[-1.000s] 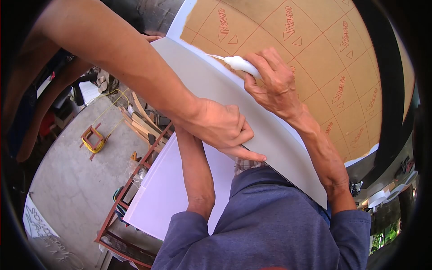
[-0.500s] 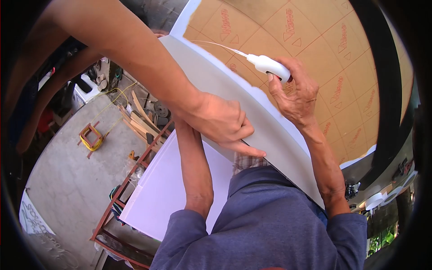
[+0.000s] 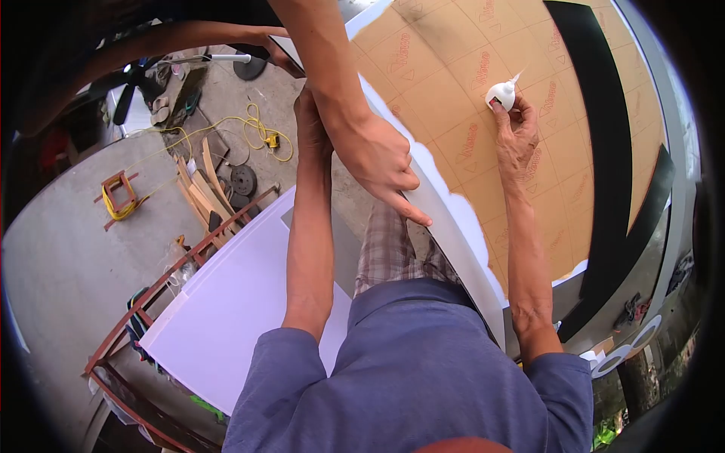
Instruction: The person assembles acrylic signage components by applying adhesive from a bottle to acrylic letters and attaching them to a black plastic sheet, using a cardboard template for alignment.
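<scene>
My right hand (image 3: 518, 137) is wrapped round a white squeeze bottle (image 3: 501, 95) with a thin pointed nozzle. It is over a brown, film-covered panel (image 3: 453, 98) printed with red marks. A grey strip (image 3: 442, 215) with a white border runs along the panel's near edge. My left hand (image 3: 308, 124) is up by the far left end of this strip, its fingers hidden behind a co-worker's forearm. The co-worker's hand (image 3: 381, 162) rests on the strip's edge with one finger stretched out.
Another hand (image 3: 283, 54) holds the panel's far left corner. A black curved band (image 3: 604, 128) crosses the panel at right. A white sheet (image 3: 242, 294) lies at left over a reddish metal frame (image 3: 124, 325). Wood strips (image 3: 202, 192) and a yellow cord (image 3: 260, 132) are on the floor.
My right hand and the bottle have moved right and slightly up, and the nozzle now points up and right instead of left. The view has shifted, showing more floor.
</scene>
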The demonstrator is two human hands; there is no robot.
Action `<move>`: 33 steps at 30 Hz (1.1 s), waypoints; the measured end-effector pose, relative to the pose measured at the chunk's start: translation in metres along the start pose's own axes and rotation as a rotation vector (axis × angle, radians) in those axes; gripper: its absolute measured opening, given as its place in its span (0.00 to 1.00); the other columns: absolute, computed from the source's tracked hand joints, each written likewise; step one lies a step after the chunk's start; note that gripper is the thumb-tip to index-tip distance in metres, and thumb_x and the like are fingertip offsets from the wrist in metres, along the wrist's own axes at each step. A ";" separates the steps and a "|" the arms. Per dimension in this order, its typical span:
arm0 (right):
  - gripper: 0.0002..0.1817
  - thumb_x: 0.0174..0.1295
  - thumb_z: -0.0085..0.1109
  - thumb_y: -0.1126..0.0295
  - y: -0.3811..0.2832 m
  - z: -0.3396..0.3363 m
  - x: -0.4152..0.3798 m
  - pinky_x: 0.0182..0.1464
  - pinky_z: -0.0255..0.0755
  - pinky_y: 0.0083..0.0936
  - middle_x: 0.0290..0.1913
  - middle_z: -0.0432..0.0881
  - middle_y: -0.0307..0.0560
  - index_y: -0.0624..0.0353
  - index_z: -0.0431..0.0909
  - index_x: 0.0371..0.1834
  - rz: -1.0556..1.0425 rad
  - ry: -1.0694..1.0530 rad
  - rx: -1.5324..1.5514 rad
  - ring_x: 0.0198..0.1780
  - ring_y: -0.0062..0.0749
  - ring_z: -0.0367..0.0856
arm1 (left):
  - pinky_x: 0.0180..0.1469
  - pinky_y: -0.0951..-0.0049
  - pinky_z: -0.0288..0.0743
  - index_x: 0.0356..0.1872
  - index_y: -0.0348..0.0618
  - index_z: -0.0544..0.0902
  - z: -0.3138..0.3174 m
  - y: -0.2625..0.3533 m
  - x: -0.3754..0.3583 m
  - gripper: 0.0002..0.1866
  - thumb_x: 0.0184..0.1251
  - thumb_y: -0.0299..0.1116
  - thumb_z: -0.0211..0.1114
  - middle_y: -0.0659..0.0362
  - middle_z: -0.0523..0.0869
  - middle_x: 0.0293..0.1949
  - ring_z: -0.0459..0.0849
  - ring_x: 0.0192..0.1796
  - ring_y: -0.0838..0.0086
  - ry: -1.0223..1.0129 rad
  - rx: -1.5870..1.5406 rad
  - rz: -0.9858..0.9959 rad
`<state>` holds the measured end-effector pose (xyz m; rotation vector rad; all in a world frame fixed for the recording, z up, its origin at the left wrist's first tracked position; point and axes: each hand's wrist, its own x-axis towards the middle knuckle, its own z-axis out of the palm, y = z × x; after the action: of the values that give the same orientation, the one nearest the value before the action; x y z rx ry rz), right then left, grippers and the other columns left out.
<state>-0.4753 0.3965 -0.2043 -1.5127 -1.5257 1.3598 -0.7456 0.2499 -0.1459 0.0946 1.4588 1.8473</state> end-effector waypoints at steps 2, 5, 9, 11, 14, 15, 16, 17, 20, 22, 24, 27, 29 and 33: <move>0.23 0.64 0.73 0.63 0.001 0.002 -0.002 0.52 0.76 0.26 0.48 0.81 0.43 0.63 0.77 0.56 -0.048 0.041 -0.069 0.45 0.25 0.80 | 0.47 0.73 0.78 0.54 0.32 0.81 -0.002 0.003 0.004 0.27 0.72 0.51 0.66 0.59 0.85 0.44 0.83 0.45 0.77 -0.031 -0.013 -0.009; 0.21 0.65 0.71 0.62 0.008 0.002 -0.012 0.50 0.76 0.27 0.46 0.80 0.42 0.62 0.78 0.55 -0.221 0.085 -0.111 0.43 0.26 0.79 | 0.42 0.76 0.74 0.48 0.36 0.83 -0.021 -0.014 0.026 0.28 0.62 0.54 0.73 0.64 0.84 0.37 0.79 0.37 0.81 -0.097 -0.019 -0.019; 0.22 0.68 0.68 0.60 0.005 -0.020 -0.038 0.49 0.77 0.28 0.46 0.82 0.46 0.64 0.78 0.58 -0.149 0.171 -0.111 0.43 0.30 0.82 | 0.43 0.75 0.75 0.48 0.41 0.84 -0.007 0.004 0.011 0.28 0.57 0.54 0.77 0.64 0.85 0.36 0.81 0.37 0.79 -0.069 0.045 -0.042; 0.23 0.69 0.66 0.59 -0.031 -0.040 -0.074 0.48 0.78 0.28 0.47 0.84 0.49 0.65 0.78 0.59 -0.101 -0.103 -0.049 0.44 0.32 0.84 | 0.42 0.75 0.75 0.46 0.39 0.86 -0.004 0.001 0.012 0.30 0.53 0.55 0.79 0.64 0.86 0.36 0.83 0.37 0.79 -0.036 0.033 0.062; 0.24 0.71 0.61 0.55 -0.090 -0.052 -0.138 0.45 0.81 0.31 0.49 0.87 0.54 0.67 0.81 0.58 -0.040 -0.465 -0.241 0.44 0.37 0.88 | 0.39 0.75 0.75 0.42 0.34 0.86 -0.007 -0.004 0.020 0.34 0.49 0.58 0.81 0.60 0.87 0.35 0.84 0.35 0.77 -0.066 0.035 0.060; 0.24 0.71 0.61 0.55 -0.101 -0.047 -0.157 0.44 0.81 0.33 0.49 0.87 0.55 0.67 0.81 0.57 -0.052 -0.482 -0.335 0.43 0.38 0.88 | 0.39 0.74 0.76 0.41 0.31 0.86 -0.011 -0.012 0.024 0.37 0.46 0.60 0.82 0.58 0.88 0.35 0.84 0.34 0.75 -0.082 0.048 0.050; 0.23 0.71 0.61 0.55 -0.110 -0.040 -0.176 0.43 0.81 0.34 0.48 0.88 0.56 0.67 0.82 0.55 -0.068 -0.496 -0.428 0.43 0.40 0.89 | 0.47 0.74 0.79 0.42 0.34 0.85 -0.008 0.005 0.021 0.28 0.56 0.51 0.81 0.58 0.88 0.39 0.85 0.40 0.75 -0.099 -0.018 -0.071; 0.23 0.71 0.61 0.55 -0.115 -0.033 -0.185 0.42 0.81 0.36 0.48 0.88 0.57 0.67 0.83 0.54 -0.089 -0.509 -0.514 0.42 0.41 0.89 | 0.46 0.73 0.79 0.41 0.33 0.85 -0.009 0.007 0.022 0.28 0.57 0.51 0.81 0.58 0.88 0.38 0.85 0.38 0.75 -0.111 -0.033 -0.055; 0.19 0.70 0.62 0.60 -0.105 -0.022 -0.193 0.37 0.77 0.41 0.35 0.86 0.64 0.67 0.81 0.50 -0.223 -0.498 -0.836 0.34 0.49 0.88 | 0.43 0.72 0.81 0.37 0.31 0.87 -0.004 0.010 0.014 0.26 0.57 0.50 0.80 0.56 0.89 0.33 0.87 0.34 0.71 -0.127 -0.092 0.011; 0.17 0.69 0.63 0.62 -0.087 -0.018 -0.192 0.36 0.75 0.44 0.32 0.83 0.67 0.69 0.80 0.46 -0.401 -0.448 -0.923 0.34 0.57 0.86 | 0.45 0.72 0.81 0.38 0.29 0.87 -0.005 0.020 0.007 0.27 0.57 0.50 0.80 0.54 0.90 0.35 0.89 0.36 0.70 -0.131 -0.038 -0.013; 0.16 0.68 0.63 0.63 -0.085 -0.016 -0.191 0.36 0.73 0.46 0.30 0.81 0.69 0.69 0.80 0.44 -0.504 -0.418 -0.943 0.34 0.63 0.83 | 0.47 0.71 0.82 0.39 0.27 0.89 -0.006 0.020 0.008 0.29 0.57 0.51 0.80 0.50 0.92 0.37 0.91 0.41 0.68 -0.145 -0.021 -0.064; 0.14 0.68 0.63 0.65 -0.086 -0.017 -0.194 0.35 0.72 0.47 0.30 0.80 0.70 0.69 0.81 0.42 -0.510 -0.422 -0.905 0.33 0.68 0.80 | 0.47 0.69 0.83 0.41 0.26 0.88 -0.008 0.028 -0.001 0.31 0.56 0.53 0.80 0.50 0.92 0.38 0.91 0.42 0.66 -0.167 0.001 -0.039; 0.14 0.67 0.63 0.66 -0.082 -0.017 -0.190 0.35 0.72 0.47 0.29 0.80 0.70 0.69 0.80 0.42 -0.505 -0.423 -0.904 0.32 0.68 0.80 | 0.47 0.69 0.82 0.40 0.27 0.88 -0.006 0.030 0.005 0.34 0.54 0.56 0.79 0.50 0.91 0.38 0.90 0.42 0.66 -0.172 0.003 -0.045; 0.12 0.67 0.61 0.68 -0.083 -0.018 -0.189 0.37 0.74 0.50 0.32 0.82 0.69 0.68 0.81 0.42 -0.504 -0.425 -0.901 0.35 0.68 0.82 | 0.46 0.69 0.82 0.38 0.24 0.87 -0.006 0.010 0.016 0.41 0.45 0.63 0.80 0.48 0.90 0.36 0.90 0.41 0.65 -0.113 0.061 -0.014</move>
<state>-0.4537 0.2348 -0.0768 -1.1468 -2.8036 0.7236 -0.7646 0.2540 -0.1456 0.2141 1.4337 1.7580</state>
